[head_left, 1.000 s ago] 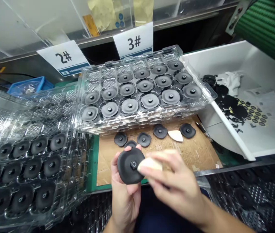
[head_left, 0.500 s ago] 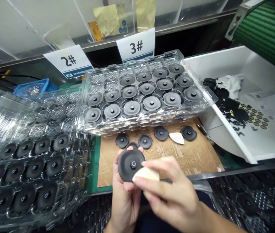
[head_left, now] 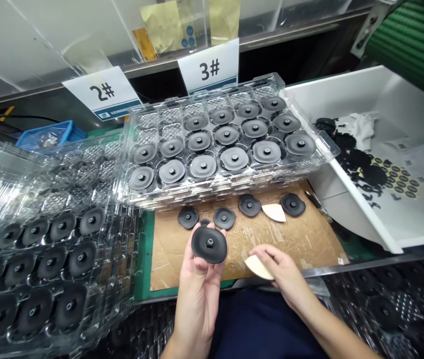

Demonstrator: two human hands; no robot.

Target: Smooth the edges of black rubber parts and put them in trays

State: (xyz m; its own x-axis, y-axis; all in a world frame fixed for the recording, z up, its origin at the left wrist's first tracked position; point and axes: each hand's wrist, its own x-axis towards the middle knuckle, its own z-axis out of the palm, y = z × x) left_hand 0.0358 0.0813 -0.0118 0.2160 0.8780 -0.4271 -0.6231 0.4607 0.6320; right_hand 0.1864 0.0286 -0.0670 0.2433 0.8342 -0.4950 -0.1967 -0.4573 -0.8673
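My left hand (head_left: 201, 281) holds a black rounded disc (head_left: 215, 252) by its edges, tilted, with its small central post facing up. To the right, my right hand (head_left: 279, 269) pinches a cream wedge-shaped pad (head_left: 257, 267), apart from the disc. Beyond my hands, several similar black discs, one of them (head_left: 224, 218) near the middle, lie on a brown cardboard sheet (head_left: 287, 244). A second cream wedge (head_left: 274, 213) lies between two of these discs. Another disc is partly hidden behind the one in my left hand.
A stack of clear trays (head_left: 212, 182) holding black discs stands behind the cardboard. More filled clear trays (head_left: 109, 284) are at left. At right is a white bin (head_left: 361, 209) with black pieces and yellow stickers. Signs (head_left: 103, 92) and a blue basket (head_left: 70, 132) are behind.
My right hand has drawn the cream wedge away from the held disc, toward the right. My left hand has raised the disc slightly and tilted it flatter.
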